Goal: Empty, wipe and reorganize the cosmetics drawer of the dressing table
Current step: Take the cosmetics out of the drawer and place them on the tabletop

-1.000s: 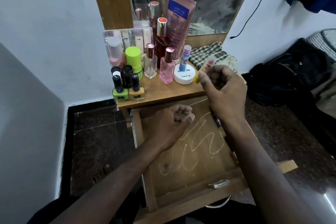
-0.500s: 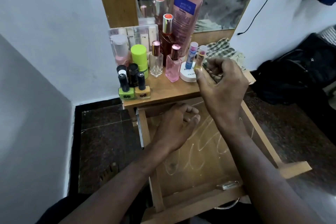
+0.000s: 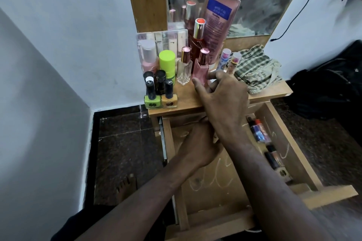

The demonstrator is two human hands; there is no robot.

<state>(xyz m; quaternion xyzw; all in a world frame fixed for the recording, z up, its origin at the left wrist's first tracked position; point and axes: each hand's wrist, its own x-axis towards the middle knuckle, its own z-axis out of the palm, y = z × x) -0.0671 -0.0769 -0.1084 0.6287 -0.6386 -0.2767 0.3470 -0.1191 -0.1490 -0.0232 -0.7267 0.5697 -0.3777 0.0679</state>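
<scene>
Head view: my right hand (image 3: 223, 92), fingers loosely spread and gripping nothing, hovers beside the slim tube (image 3: 233, 64) upright on the tabletop above the drawer (image 3: 291, 150). My left hand (image 3: 195, 148) lies inside; its grip I cannot tell. Nail-polish bottles (image 3: 260, 133) line the drawer's right wall, probably unemptied.

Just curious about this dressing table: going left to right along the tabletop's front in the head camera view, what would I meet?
Green nail polish → yellow nail polish → clear perfume bottle → right hand → checked cloth.
</scene>
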